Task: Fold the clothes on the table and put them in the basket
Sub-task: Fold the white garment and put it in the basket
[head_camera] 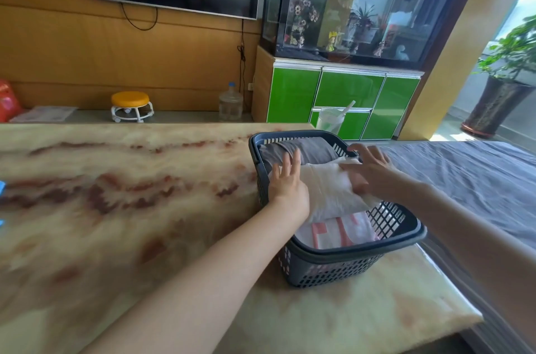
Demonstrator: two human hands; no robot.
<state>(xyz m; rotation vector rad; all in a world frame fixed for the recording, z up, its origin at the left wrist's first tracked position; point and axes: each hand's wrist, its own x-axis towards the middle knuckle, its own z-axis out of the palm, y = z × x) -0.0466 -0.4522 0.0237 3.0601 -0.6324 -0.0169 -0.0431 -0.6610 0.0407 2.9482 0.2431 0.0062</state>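
A dark grey slotted basket (362, 255) stands on the marble table (116, 208) near its right end. Inside lie a folded grey garment (313, 149) at the far end, a folded white garment (333, 194) across the middle, and a white garment with pink print (342, 233) at the near end. My left hand (287, 182) has straight fingers laid against the left end of the white garment. My right hand (368, 171) rests with spread fingers on its right end.
Something blue (2, 188) pokes in at the table's left edge. A grey sheet (470, 179) covers a surface right of the table. Beyond stand a green cabinet (342, 98), a yellow stool (132, 105), a water jug (230, 104) and a potted plant (501, 98).
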